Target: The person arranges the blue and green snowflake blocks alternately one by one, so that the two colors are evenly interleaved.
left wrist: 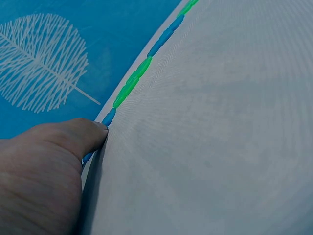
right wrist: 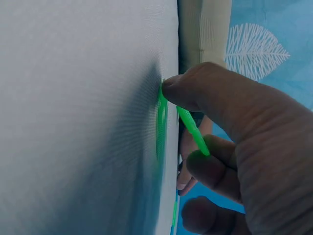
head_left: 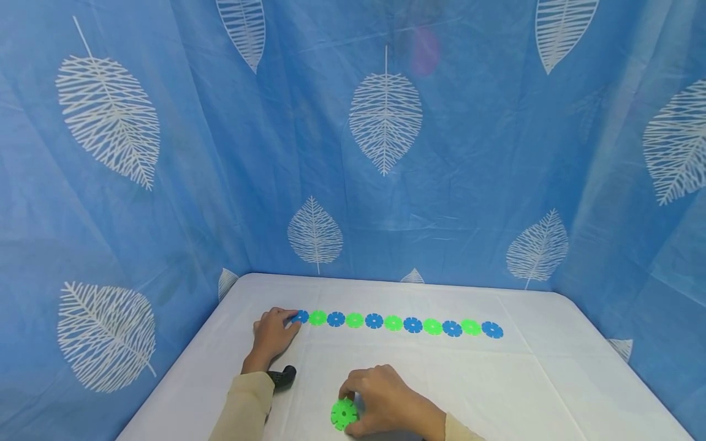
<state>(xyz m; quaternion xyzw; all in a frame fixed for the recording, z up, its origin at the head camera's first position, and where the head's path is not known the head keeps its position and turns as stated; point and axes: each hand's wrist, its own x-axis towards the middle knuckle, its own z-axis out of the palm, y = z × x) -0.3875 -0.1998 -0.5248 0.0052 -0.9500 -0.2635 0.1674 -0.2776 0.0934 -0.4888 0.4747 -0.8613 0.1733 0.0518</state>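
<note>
A straight row of alternating blue and green notched discs lies across the table. At its left end my left hand (head_left: 274, 334) holds the blue disc (head_left: 300, 316) by its edge, between thumb and fingers. The left wrist view shows the thumb (left wrist: 83, 134) against that disc, partly hiding it. Near the front of the table my right hand (head_left: 383, 401) pinches a green disc (head_left: 344, 414). In the right wrist view this green disc (right wrist: 193, 129) is tilted at the fingertips, and more green (right wrist: 161, 117) shows against the cloth under the thumb.
The row runs right from a green disc (head_left: 318, 317) to a blue disc (head_left: 492, 329). A white cloth covers the table (head_left: 469, 380). Blue curtains (head_left: 441, 202) with white leaf prints stand behind and at both sides. A black device (head_left: 282, 376) sits at the left wrist.
</note>
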